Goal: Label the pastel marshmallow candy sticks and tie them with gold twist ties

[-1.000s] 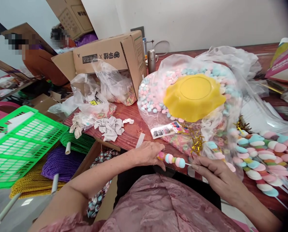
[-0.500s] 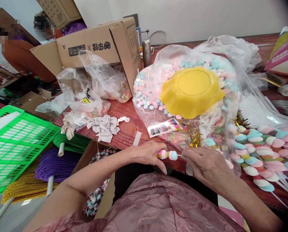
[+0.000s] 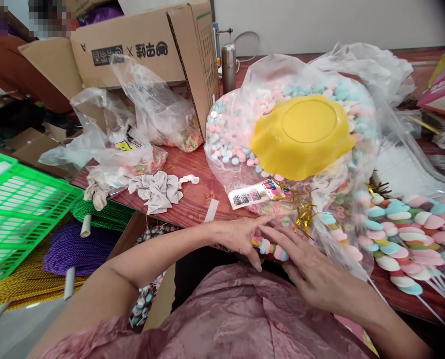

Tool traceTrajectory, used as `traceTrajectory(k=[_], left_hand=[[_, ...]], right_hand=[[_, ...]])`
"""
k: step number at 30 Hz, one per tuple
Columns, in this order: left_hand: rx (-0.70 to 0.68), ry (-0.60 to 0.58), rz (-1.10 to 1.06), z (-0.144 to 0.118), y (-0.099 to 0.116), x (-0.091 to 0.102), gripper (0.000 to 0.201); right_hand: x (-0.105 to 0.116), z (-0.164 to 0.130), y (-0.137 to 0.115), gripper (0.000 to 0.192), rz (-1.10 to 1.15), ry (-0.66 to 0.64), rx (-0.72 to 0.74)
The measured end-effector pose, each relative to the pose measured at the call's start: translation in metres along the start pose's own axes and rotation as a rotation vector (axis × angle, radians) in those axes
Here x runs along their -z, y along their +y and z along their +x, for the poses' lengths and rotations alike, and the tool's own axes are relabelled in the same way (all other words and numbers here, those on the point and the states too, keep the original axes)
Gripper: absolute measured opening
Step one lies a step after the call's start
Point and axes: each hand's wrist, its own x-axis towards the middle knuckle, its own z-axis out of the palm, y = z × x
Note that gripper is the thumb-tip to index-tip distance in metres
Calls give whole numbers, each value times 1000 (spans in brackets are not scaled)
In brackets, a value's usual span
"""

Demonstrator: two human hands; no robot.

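- A candy stick (image 3: 270, 247) is being held at the near edge of the table (image 3: 196, 199), right in front of the person's body.
- The stick is lying almost flat, with its long way going from left to right and dipping a little to the right.
- The left end is being pinched by the left hand (image 3: 242, 235), with the thumb below and the fingers curled over the top.
- The right end is being covered by the right hand (image 3: 308, 271). Its fingers are being held out long and loose over the candy, not curled tight. It cannot be told if the bare stick is being gripped under that hand.
- The candy is sitting between the two hands, so both are touching it. The left hand is the one that is plainly holding it.
- Just past the hands, a big clear bag (image 3: 267, 134) of pink and blue candy is lying on the table, with a yellow bowl (image 3: 304, 137) turned upside down on top.
- Gold ties (image 3: 304, 217) are lying just behind the right hand.
- A pile of done sticks (image 3: 405, 239) is lying to the right, near the right arm.
- A green basket (image 3: 20, 209) is sitting well apart, far to the left.
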Motion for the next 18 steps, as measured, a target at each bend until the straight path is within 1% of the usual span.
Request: traceTrajectory(k=[2, 4, 7, 9, 11, 14, 16, 18], left_hand=[[-9, -2, 5, 1, -2, 2, 131], [10, 1, 5, 2, -3, 3, 139], [84, -2, -13, 2, -6, 2, 149], [95, -1, -40, 3, -8, 1, 153], [52, 1, -83, 3, -10, -1, 156], [3, -16, -162, 3, -9, -1, 157], [17, -66, -203, 0, -7, 3, 157], [22, -109, -160, -8, -3, 9, 154]], right_hand=[[6, 1, 1, 81, 31, -6, 0], [9, 7, -1, 76, 4, -13, -10], [6, 19, -8, 59, -146, 28, -21], [2, 27, -12, 46, -258, 65, -8], [-1, 32, -13, 34, -317, 92, 50], [-2, 35, -12, 23, -311, 152, 162], [-2, 34, -10, 21, -309, 196, 195], [-2, 32, -6, 21, -328, 223, 181]])
